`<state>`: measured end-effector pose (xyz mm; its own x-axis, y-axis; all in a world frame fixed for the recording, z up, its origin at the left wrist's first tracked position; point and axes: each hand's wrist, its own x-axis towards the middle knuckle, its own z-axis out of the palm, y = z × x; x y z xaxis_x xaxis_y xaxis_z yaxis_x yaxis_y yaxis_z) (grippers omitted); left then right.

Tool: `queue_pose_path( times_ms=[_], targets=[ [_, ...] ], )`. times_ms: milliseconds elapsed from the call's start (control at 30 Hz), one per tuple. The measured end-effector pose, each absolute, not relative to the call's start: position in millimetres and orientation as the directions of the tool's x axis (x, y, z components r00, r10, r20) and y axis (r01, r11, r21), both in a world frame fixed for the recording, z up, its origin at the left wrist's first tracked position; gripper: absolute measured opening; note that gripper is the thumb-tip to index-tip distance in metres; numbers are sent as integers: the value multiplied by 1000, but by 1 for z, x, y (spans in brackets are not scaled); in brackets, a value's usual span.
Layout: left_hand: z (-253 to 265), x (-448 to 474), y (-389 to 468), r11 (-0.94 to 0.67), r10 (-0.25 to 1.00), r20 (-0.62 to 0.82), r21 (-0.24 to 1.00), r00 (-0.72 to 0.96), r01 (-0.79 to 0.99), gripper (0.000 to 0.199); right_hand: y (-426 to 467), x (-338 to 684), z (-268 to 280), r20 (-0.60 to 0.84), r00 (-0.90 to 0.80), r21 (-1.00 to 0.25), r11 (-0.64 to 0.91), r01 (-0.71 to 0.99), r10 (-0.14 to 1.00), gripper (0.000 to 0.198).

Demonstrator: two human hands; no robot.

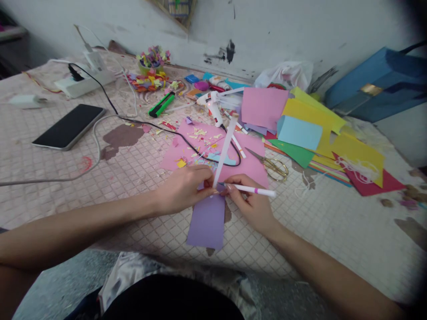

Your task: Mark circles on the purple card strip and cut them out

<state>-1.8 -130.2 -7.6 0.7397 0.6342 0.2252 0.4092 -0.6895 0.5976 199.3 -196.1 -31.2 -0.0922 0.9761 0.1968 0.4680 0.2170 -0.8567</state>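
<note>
Near the front edge of the table (160, 231), purple paper (207, 222) lies partly hidden under the left hand (190, 187), pinching a pale, straight strip (224, 152), and the right hand (251, 205), holding a white, magenta-banded pen (256, 190).

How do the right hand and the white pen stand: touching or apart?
Touching. The head view shows the right hand with its fingers closed around the white pen, whose far end sticks out beyond them.

Smudged pale wall (267, 26), perhaps grey floor (73, 284)
</note>
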Motion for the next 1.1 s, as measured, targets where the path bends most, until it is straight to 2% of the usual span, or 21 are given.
queue_pose_path(
  times_ms=[200,400,800,1100],
  targets=[
    [-7,-1,-132,-714,612,217,564,760,414,14,-196,199,-31,89,-36,-932,96,349,995,19],
    [-7,-1,-132,-695,625,195,580,756,424,14,-189,199,-28,19,-31,-947,28,319,999,17],
    [-7,1,-131,-695,622,213,594,754,406,15,-180,197,-32,7,-82,-954,31,298,997,33],
    [-6,1,-132,-692,622,215,601,753,401,14,-164,195,-37,75,-179,-926,135,353,981,24]
  ],
)
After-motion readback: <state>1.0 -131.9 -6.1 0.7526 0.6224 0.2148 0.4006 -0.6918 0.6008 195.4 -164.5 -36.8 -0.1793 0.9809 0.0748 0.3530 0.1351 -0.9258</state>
